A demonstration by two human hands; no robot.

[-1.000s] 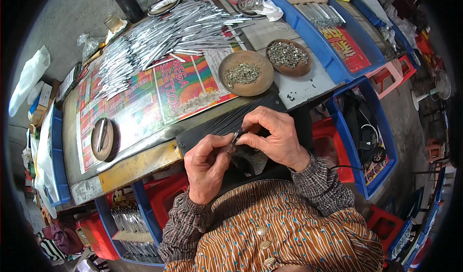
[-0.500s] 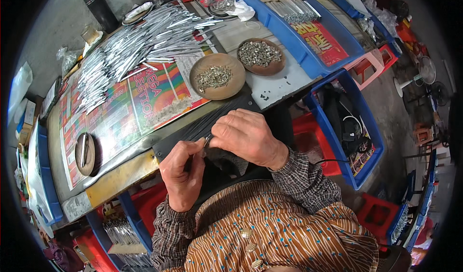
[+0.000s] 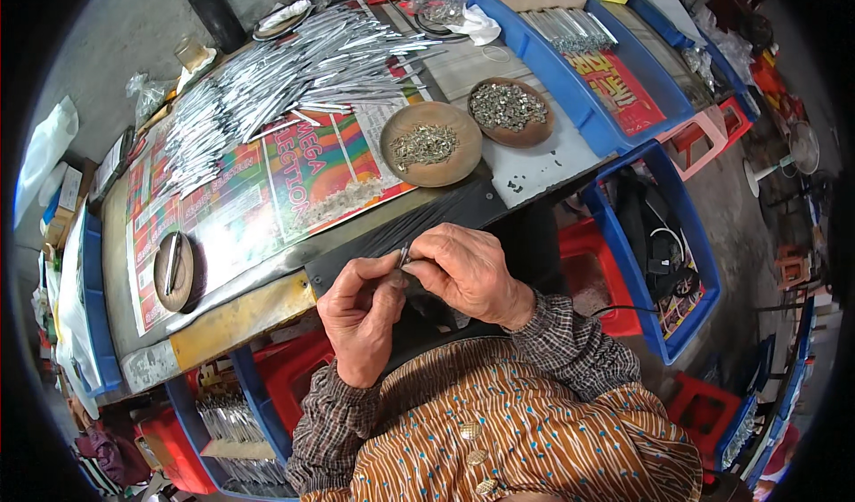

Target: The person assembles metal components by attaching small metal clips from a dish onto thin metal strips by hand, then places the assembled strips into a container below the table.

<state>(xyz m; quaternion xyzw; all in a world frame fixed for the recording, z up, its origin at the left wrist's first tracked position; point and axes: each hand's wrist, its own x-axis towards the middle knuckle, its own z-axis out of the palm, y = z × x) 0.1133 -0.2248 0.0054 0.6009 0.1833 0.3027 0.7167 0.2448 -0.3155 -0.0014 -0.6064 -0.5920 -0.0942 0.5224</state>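
My left hand (image 3: 363, 317) and my right hand (image 3: 470, 272) meet just off the table's front edge, fingertips pinched together. Between them is a small, thin metal piece (image 3: 404, 256), mostly covered by the fingers; its exact kind is too small to tell. Just beyond my hands, a wooden bowl (image 3: 461, 167) holds small brass-coloured parts. A second wooden bowl (image 3: 538, 133) beside it contains small grey metal parts. Farther left, a big heap of slim silvery metal strips (image 3: 294, 65) covers a colourful printed sheet. A small oval wooden dish (image 3: 183, 293) carries a metal rod (image 3: 172, 263).
At the back right stands a blue tray (image 3: 499, 21) with bundled metal strips. Another blue crate (image 3: 659, 346) with dark items sits at right, by a red stool (image 3: 606, 270). Below the table at left is a blue bin (image 3: 245, 386) of metal strips. A black cylinder (image 3: 214, 10) stands behind.
The whole view has shifted, so the table appears farther right and slightly lower. My hands stay pinched together, with my right fingertips drawn closer around the small metal piece.
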